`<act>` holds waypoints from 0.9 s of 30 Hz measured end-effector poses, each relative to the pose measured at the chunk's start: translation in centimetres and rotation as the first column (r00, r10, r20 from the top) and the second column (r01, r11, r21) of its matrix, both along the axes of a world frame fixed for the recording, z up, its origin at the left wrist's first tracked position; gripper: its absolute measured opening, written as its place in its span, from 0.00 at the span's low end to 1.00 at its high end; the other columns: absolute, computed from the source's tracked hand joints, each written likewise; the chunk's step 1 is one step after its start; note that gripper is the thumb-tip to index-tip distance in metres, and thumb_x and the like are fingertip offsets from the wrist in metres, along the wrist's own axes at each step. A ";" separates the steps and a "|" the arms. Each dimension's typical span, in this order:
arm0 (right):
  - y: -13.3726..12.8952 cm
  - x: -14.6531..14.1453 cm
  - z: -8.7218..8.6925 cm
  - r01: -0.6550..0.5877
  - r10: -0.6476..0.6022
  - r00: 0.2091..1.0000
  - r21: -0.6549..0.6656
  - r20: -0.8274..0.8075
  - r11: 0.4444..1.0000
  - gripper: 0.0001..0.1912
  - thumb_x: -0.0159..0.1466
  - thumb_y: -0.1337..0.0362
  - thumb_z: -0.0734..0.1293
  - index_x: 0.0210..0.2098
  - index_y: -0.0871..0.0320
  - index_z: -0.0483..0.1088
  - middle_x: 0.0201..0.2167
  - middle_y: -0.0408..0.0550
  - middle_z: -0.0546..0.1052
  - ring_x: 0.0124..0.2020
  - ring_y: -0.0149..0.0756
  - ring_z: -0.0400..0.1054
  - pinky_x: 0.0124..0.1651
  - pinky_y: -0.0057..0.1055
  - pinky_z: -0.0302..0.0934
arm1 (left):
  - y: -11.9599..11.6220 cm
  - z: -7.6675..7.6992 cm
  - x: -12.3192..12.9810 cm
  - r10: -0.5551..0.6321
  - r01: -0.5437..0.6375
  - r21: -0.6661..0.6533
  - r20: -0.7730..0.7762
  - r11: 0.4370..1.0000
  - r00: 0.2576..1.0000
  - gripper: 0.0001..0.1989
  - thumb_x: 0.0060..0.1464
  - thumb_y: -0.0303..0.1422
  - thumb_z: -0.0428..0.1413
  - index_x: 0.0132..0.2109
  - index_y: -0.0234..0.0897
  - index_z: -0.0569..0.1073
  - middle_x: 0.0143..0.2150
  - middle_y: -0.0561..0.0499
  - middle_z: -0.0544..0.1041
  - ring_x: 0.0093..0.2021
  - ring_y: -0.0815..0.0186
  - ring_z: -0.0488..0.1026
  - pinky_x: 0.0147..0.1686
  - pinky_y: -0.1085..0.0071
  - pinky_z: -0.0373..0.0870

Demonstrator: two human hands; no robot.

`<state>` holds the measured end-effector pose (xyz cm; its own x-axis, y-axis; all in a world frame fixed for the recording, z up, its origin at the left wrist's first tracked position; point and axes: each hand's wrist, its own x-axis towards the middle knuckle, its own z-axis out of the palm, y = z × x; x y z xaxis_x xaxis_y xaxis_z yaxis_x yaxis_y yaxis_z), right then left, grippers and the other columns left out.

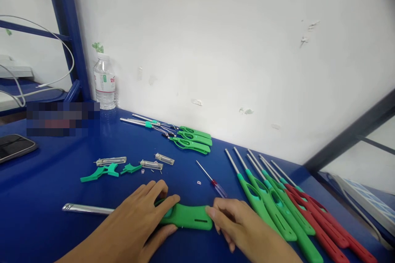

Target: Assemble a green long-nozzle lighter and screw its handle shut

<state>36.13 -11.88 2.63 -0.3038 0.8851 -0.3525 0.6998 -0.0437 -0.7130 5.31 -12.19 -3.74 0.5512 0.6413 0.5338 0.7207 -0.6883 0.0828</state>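
A green long-necked gas lighter [194,217] lies on the blue table, its silver metal tube pointing left. My left hand [145,209] wraps over its middle, near the trigger opening, and hides part of the body. At the handle's right end, my right hand [237,222] pinches the tip between thumb and curled fingers. Just beyond that hand lies a small screwdriver [218,187] with a clear and red handle. Clear fuel tanks [151,164] and loose teal triggers [100,171] rest beyond my left hand, among tiny metal bits.
Opened green lighter shells [193,139] with wires and metal tubes lie by the wall. Several assembled green lighters [262,201] and red lighters [324,222] lie at the right. A water bottle [105,82] stands at the back left; a phone [15,147] lies at the left edge.
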 end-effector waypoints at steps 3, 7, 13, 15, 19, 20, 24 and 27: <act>0.0 0.0 0.0 -0.002 0.002 1.000 -0.005 0.002 1.000 0.31 0.79 0.32 0.60 0.36 0.52 0.68 0.30 0.41 0.73 0.31 0.35 0.72 0.41 0.32 0.67 | 0.1 -0.1 -0.1 -0.001 0.001 -0.003 -0.015 1.000 1.000 0.22 0.81 0.42 0.57 0.76 0.54 0.70 0.63 0.51 0.84 0.56 0.54 0.88 0.52 0.58 0.89; 0.1 -0.3 0.1 0.006 -0.006 1.000 -0.001 0.015 1.000 0.30 0.79 0.35 0.59 0.35 0.52 0.68 0.29 0.40 0.72 0.30 0.34 0.71 0.41 0.33 0.66 | 0.3 -0.1 -0.2 0.004 -0.004 -0.021 -0.011 1.000 1.000 0.20 0.82 0.42 0.56 0.75 0.55 0.72 0.65 0.51 0.83 0.58 0.54 0.87 0.57 0.57 0.88; 0.3 -0.5 -0.3 0.032 -0.032 0.999 0.003 0.043 0.999 0.24 0.81 0.42 0.60 0.35 0.51 0.67 0.27 0.40 0.72 0.29 0.34 0.69 0.37 0.31 0.66 | 0.2 -0.1 -0.3 -0.005 0.005 -0.018 -0.007 1.000 1.000 0.17 0.82 0.43 0.55 0.72 0.55 0.74 0.62 0.51 0.83 0.55 0.55 0.88 0.52 0.59 0.88; 0.3 -0.4 -0.5 0.033 -0.033 0.998 0.003 0.050 0.999 0.23 0.82 0.45 0.60 0.35 0.51 0.67 0.28 0.40 0.72 0.29 0.34 0.69 0.36 0.30 0.65 | 0.1 0.1 -0.3 -0.003 0.003 0.002 0.002 1.000 1.000 0.17 0.82 0.43 0.55 0.71 0.54 0.74 0.62 0.51 0.83 0.55 0.55 0.88 0.52 0.59 0.88; 0.3 -0.4 -0.5 0.034 -0.035 0.998 0.019 0.061 0.999 0.22 0.83 0.48 0.60 0.36 0.52 0.68 0.27 0.40 0.73 0.29 0.33 0.69 0.37 0.29 0.65 | 0.0 0.5 -0.1 0.005 -0.005 0.000 0.011 1.000 1.000 0.17 0.81 0.42 0.57 0.71 0.54 0.76 0.61 0.51 0.84 0.54 0.54 0.88 0.52 0.59 0.88; 0.3 -0.5 -0.4 0.030 -0.031 0.998 0.019 0.061 0.999 0.22 0.83 0.49 0.59 0.36 0.52 0.68 0.27 0.40 0.73 0.28 0.33 0.69 0.37 0.29 0.65 | 0.0 0.5 0.0 0.006 -0.006 -0.007 0.010 1.000 1.000 0.17 0.81 0.42 0.57 0.71 0.54 0.75 0.60 0.51 0.84 0.54 0.55 0.88 0.52 0.59 0.88; 0.3 -0.5 -0.3 0.019 -0.020 0.998 0.019 0.058 1.000 0.23 0.82 0.46 0.59 0.35 0.51 0.67 0.27 0.41 0.73 0.28 0.34 0.70 0.36 0.29 0.65 | 0.2 0.4 0.0 0.016 -0.016 -0.027 0.011 0.999 1.000 0.18 0.81 0.42 0.57 0.72 0.55 0.75 0.61 0.51 0.83 0.54 0.56 0.88 0.53 0.60 0.88; 0.2 -0.5 0.2 0.002 -0.003 0.999 0.028 0.049 1.000 0.26 0.81 0.40 0.57 0.36 0.51 0.67 0.28 0.41 0.73 0.29 0.34 0.70 0.36 0.30 0.65 | 0.4 0.2 -0.2 0.011 -0.011 -0.028 0.003 1.000 1.000 0.19 0.81 0.42 0.57 0.73 0.56 0.74 0.62 0.51 0.83 0.56 0.55 0.88 0.54 0.59 0.88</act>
<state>35.59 -11.72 2.79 -0.2846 0.8957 -0.3417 0.7339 -0.0257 -0.6787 5.12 -11.80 -3.53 0.5423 0.6621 0.5172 0.7277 -0.6779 0.1047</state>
